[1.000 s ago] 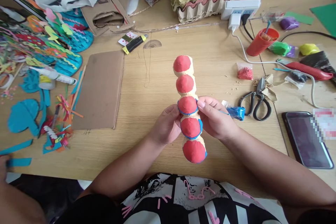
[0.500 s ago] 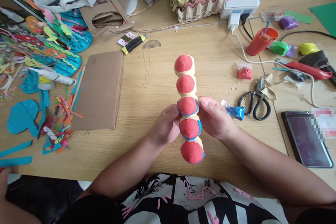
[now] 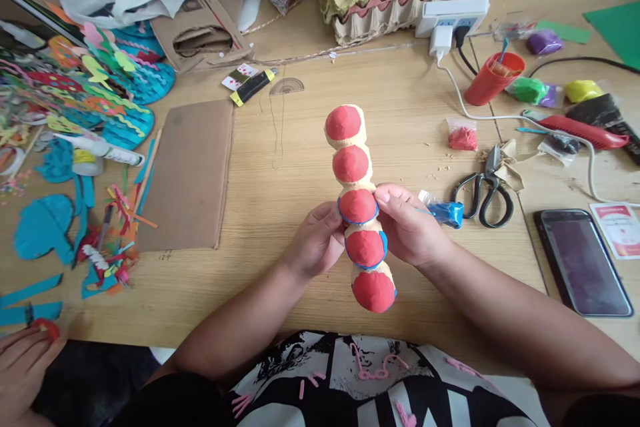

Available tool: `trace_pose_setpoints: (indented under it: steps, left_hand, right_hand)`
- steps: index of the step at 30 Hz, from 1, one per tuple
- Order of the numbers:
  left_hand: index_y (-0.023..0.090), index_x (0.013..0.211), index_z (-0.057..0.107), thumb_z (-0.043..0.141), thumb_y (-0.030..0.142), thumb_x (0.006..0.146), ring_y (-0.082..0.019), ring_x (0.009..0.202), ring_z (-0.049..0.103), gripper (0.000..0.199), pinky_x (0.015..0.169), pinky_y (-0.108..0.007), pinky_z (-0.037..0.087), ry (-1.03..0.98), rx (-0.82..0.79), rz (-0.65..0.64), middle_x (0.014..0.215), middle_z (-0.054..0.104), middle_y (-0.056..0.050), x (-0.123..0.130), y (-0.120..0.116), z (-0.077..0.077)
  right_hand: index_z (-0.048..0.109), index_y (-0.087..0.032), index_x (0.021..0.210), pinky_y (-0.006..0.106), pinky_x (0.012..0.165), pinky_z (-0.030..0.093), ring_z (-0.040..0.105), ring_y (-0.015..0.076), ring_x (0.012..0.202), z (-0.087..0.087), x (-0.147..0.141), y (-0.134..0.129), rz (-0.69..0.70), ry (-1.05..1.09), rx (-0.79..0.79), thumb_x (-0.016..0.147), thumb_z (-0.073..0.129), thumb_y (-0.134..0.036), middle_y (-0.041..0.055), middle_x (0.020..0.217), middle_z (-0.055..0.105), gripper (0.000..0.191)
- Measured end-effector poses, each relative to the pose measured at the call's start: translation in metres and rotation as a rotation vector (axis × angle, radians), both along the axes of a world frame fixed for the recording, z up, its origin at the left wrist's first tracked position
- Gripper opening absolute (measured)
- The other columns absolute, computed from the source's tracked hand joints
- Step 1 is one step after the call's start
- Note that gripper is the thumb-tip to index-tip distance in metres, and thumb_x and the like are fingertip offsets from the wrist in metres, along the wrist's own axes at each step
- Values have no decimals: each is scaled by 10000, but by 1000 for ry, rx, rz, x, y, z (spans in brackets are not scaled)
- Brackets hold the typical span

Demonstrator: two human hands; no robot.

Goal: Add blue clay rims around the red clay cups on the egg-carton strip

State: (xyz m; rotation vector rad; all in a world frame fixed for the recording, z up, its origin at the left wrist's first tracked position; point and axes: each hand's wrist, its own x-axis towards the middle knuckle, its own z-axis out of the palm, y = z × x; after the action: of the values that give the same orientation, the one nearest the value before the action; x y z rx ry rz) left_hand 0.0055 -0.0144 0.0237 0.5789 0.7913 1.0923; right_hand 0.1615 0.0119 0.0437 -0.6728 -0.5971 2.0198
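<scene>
Five red domes [image 3: 351, 164] cap the pale, bumpy strip [image 3: 358, 205], with blue edging [image 3: 384, 243] on the nearest three. It is held above the table [image 3: 270, 207]: the left hand [image 3: 319, 238] pinches its left side near the middle, the right hand [image 3: 407, 221] its right side. Its long axis runs near to far, the far end leaning slightly left. One phone [image 3: 583, 263], one pair of scissors [image 3: 487, 177] and one cup [image 3: 490, 83] sit to the right.

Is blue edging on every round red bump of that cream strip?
No: thin blue edging shows on the nearer three round red bumps; none shows on the farthest two.
</scene>
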Motion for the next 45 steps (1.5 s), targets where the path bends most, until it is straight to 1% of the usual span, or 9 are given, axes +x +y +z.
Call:
trace_pose_setpoints:
  steps: [7,12,16,20,26,33,37,41,45]
  left_hand:
    - [181,748,651,843,596,730,-144,668,454,457,652,-322,387,11,-1,-7,716,506,-12,0,2,2]
    - [185,733,652,878,583,681,-139,658,430,460,627,-314,378,17,-39,-7,705,508,-13,0,3,4]
    - [184,740,673,876,583,687,-139,653,444,450,635,-323,385,6,-29,-11,711,530,-17,0,3,3]
    - [189,751,707,872,572,705,-151,681,502,420,654,-330,413,9,-12,0,752,599,-34,0,2,2]
    - [192,759,723,875,583,700,-152,669,526,424,646,-319,439,27,-17,10,735,620,-33,-2,1,-3]
    - [208,764,728,883,589,681,-163,696,547,419,667,-325,461,64,-14,40,760,649,-34,-2,2,-3]
    - [188,791,734,891,570,681,-153,691,545,427,680,-329,448,28,-27,30,769,637,-34,-1,2,-1]
    - [193,799,739,891,553,691,-157,714,546,405,684,-330,443,20,-36,28,798,634,-37,-2,1,-2]
    - [203,770,724,874,580,701,-170,701,534,412,660,-336,427,48,-22,29,734,605,-35,-3,1,-4]
  right_hand:
    - [706,-198,761,273,664,521,618,139,687,-1,1,4,69,14,-47,738,865,-468,-1,732,697,314]
    - [706,-204,705,266,621,506,579,132,631,-1,1,4,54,13,-116,727,870,-408,-14,663,669,263]
    - [686,-197,707,263,616,502,581,126,630,-1,0,3,44,32,-112,751,852,-399,-15,673,671,264]
    - [689,-186,730,259,636,505,600,127,668,-2,0,1,37,42,-119,758,848,-411,-8,706,680,276]
    - [681,-192,708,242,605,505,569,111,611,-1,0,2,24,64,-127,748,863,-377,-25,656,649,263]
    - [681,-199,708,242,584,493,553,110,588,1,1,3,56,60,-112,728,882,-412,-27,644,632,294]
    - [689,-198,748,260,641,505,589,126,668,0,1,2,55,66,-116,769,845,-415,-14,715,665,268]
    - [690,-197,728,254,607,475,554,117,631,2,1,2,46,58,-139,750,857,-386,-26,681,643,254]
    - [693,-206,718,260,579,463,533,119,608,4,0,1,32,41,-130,727,876,-393,-26,666,641,262]
